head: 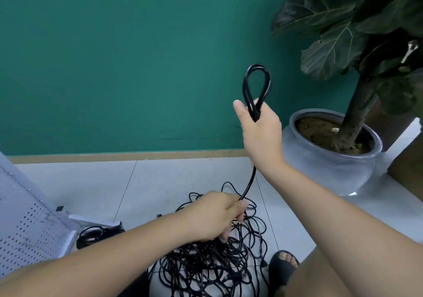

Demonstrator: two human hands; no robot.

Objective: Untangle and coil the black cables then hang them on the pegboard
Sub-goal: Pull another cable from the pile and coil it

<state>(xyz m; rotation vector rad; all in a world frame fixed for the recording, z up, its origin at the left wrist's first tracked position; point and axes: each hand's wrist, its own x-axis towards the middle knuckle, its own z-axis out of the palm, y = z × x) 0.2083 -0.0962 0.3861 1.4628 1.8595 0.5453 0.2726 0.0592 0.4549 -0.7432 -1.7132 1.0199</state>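
Right hand: your right hand (258,127) is raised, its fingers curled round the base of a folded cable loop (246,84) that stands up at 12 o'clock from your fist.
Left hand: your left hand (217,214) grips the same cable lower down, at 7 o'clock from your right hand.
Tangle: the pile of black cables (206,264) lies on the floor at 6 o'clock, just under your left hand.
Pegboard: the pegboard (27,223) is at 9 o'clock from the pile, with a coiled cable (91,235) beside its corner.

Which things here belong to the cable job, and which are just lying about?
Job: black cable, looped in right hand, gripped lower by left hand; tangled pile; coiled bundle; pegboard.
Lying about: plant pot; sandal.
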